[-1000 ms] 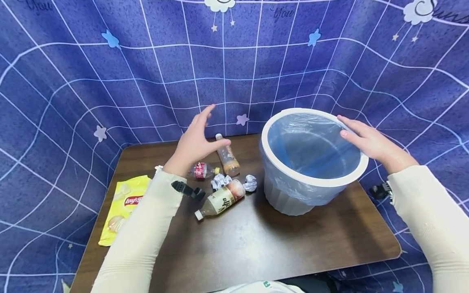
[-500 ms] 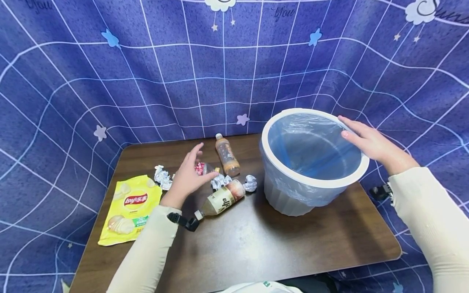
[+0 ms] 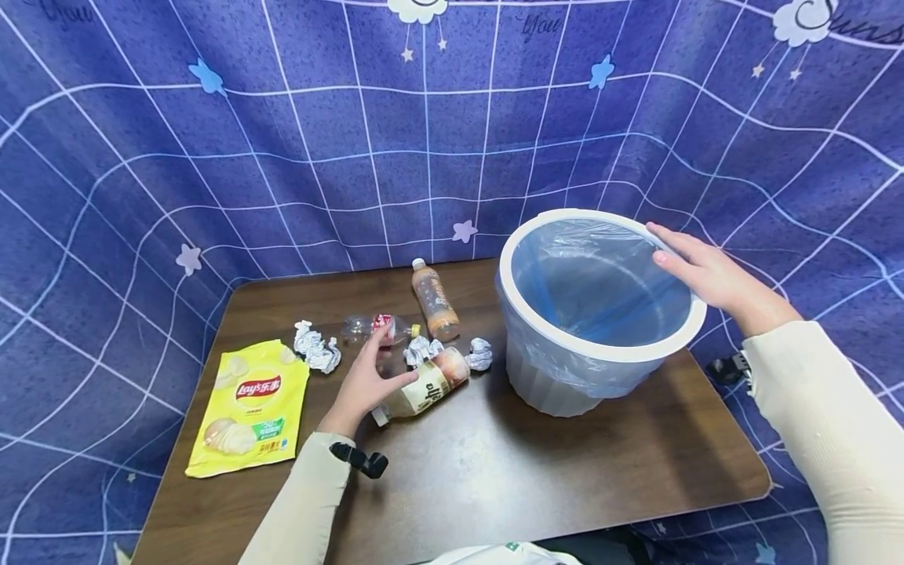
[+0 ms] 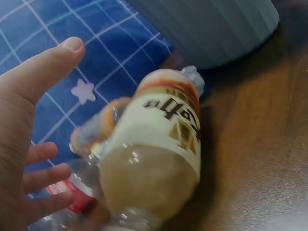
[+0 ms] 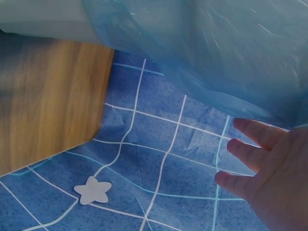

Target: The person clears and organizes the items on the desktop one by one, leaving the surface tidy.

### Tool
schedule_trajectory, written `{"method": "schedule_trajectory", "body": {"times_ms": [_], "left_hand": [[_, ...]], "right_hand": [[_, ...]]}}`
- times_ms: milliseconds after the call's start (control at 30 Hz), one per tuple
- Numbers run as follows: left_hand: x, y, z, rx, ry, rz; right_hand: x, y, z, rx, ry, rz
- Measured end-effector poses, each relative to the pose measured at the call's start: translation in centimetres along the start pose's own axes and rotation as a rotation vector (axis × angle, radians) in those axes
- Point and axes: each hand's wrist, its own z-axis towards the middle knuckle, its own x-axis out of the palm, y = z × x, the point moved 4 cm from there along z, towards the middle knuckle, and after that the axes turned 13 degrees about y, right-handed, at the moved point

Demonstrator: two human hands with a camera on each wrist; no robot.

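My left hand (image 3: 366,384) is spread over the neck end of a plastic drink bottle (image 3: 429,388) with a cream label, which lies on its side. In the left wrist view, a gap shows between the thumb and fingers and that bottle (image 4: 154,134). Beyond it lie a clear bottle (image 3: 363,328) with a red label and yellow cap, partly behind my fingers, and an orange-labelled bottle (image 3: 434,300). My right hand (image 3: 716,271) rests at the right rim of a grey bin (image 3: 547,377) lined with a clear bag; in the right wrist view its fingers (image 5: 248,153) extend loosely.
A yellow Lay's chip bag (image 3: 247,408) lies at the table's left. Crumpled paper balls lie near the chip bag (image 3: 316,348), among the bottles (image 3: 422,351) and beside the bin (image 3: 480,355). A blue gridded curtain (image 3: 452,141) hangs behind the wooden table (image 3: 480,479).
My left hand has come down and toward me, from above the clear bottle to the cream-labelled bottle. My right hand stays at the bin rim.
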Motion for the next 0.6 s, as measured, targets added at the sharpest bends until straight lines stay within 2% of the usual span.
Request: {"method": "schedule_trajectory", "body": {"times_ms": [133, 333, 500, 600], "left_hand": [[1.1, 1.4, 0.0, 0.009, 0.033, -0.061], [2.4, 2.7, 0.0, -0.025, 0.107, -0.078], [3.2, 3.4, 0.1, -0.055, 0.165, -0.002], [3.4, 3.5, 0.2, -0.064, 0.175, 0.048]], "right_hand": [[0.0, 0.1, 0.1, -0.003, -0.001, 0.006], [0.1, 0.2, 0.0, 0.005, 0.000, 0.006], [0.1, 0.1, 0.0, 0.011, -0.001, 0.001], [0.1, 0.1, 0.0, 0.011, -0.002, 0.000]]}}
